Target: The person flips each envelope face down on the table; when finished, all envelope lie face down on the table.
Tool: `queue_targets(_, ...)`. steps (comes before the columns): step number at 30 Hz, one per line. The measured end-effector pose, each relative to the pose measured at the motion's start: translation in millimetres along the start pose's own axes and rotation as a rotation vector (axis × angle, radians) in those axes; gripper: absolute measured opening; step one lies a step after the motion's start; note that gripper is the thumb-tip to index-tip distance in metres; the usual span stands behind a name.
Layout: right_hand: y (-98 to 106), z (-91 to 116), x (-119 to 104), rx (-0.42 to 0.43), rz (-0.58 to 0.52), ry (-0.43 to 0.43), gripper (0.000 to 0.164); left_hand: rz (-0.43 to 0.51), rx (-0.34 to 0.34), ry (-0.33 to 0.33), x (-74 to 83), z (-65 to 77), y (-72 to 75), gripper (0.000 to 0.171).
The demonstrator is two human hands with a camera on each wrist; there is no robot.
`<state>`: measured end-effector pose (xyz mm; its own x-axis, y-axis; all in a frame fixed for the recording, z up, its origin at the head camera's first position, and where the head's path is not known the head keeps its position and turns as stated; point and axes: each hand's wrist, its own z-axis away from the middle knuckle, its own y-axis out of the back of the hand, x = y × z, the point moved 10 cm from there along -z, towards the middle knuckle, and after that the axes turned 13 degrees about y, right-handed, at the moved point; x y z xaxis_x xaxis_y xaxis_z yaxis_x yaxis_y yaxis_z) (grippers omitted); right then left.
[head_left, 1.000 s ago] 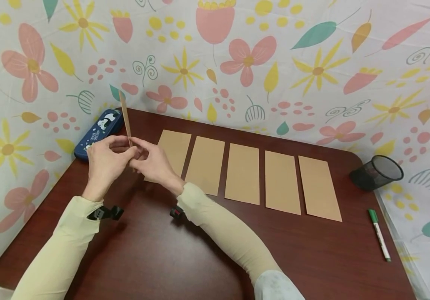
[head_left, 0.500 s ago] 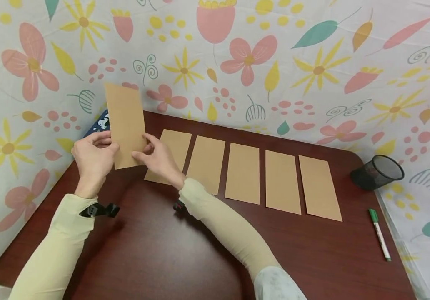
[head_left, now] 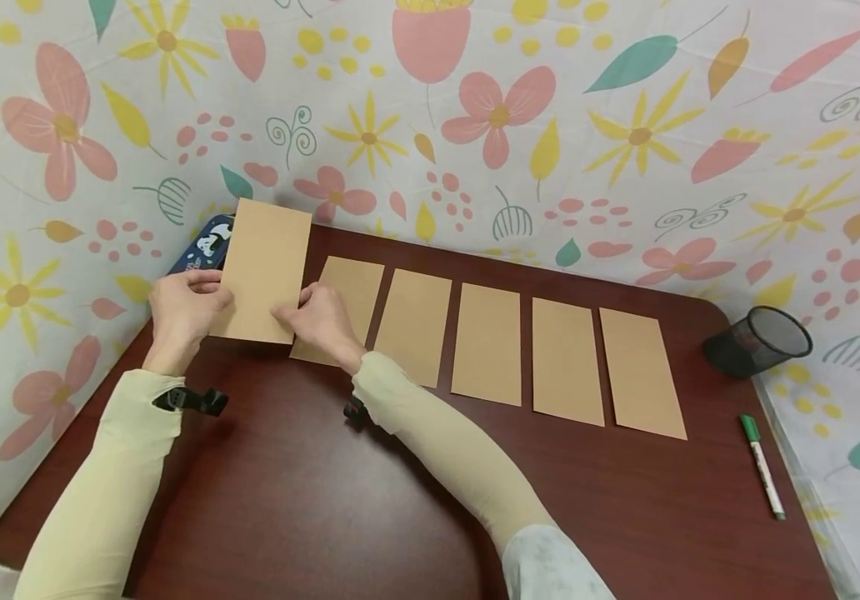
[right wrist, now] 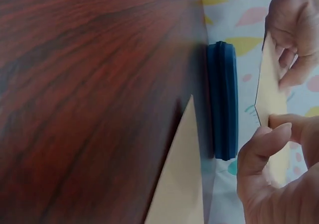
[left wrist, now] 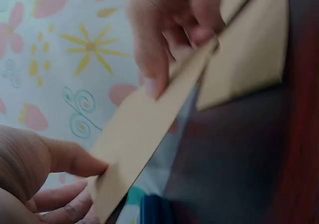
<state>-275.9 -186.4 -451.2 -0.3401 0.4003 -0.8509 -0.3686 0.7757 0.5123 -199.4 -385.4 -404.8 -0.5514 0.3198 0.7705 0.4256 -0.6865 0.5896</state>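
Note:
Between both hands a plain tan paper envelope or card (head_left: 265, 267) is held above the table's far left part, tilted with its broad face toward the head camera. My left hand (head_left: 184, 315) pinches its left edge, thumb in front. On its lower right edge my right hand (head_left: 322, 321) has a pinch grip, thumb on the face. The left wrist view shows the same tan piece (left wrist: 142, 129) stretched between the two hands. A row of several matching tan pieces lies to the right; the nearest one (head_left: 355, 287) is partly covered by the right hand.
A dark blue pencil case (head_left: 207, 242) with a panda print lies behind the held piece, partly hidden. At the table's right edge are a black mesh pen cup (head_left: 745, 346) lying tilted and a green-capped marker (head_left: 763, 467). A flower-print cloth (head_left: 415, 108) stands behind the table.
The held tan piece was edge-on a second ago, then turned its broad face to the head camera. Since then it has come lower and tipped back, with both hands still on it.

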Motion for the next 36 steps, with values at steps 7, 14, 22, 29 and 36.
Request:
queue_targets(7, -36, -19, 32, -0.071, 0.127, -0.104, 0.04, -0.263, 0.015, -0.137, -8.7, -8.2, -13.8, 0.048)
queue_targets(14, -63, -44, 55, -0.12, 0.324, -0.034, 0.03, -0.331, -0.033, -0.08, -36.0, -44.0, -38.1, 0.048)
queue_targets(22, -71, -48, 57, -0.192, 0.352, 0.009, 0.032, -0.392, -0.038, -0.088, -59.2, -68.6, -57.7, 0.042)
queue_targets(29, -59, -47, 51, -0.22, 0.411, -0.06, 0.029, -0.401, 0.008, -0.191, -44.0, -65.2, -66.1, 0.022)
queue_targets(36, -53, -49, 53, -0.21, 0.415, -0.072, 0.029, -0.444, 0.019, -0.247, -31.3, -65.3, -74.2, 0.02)
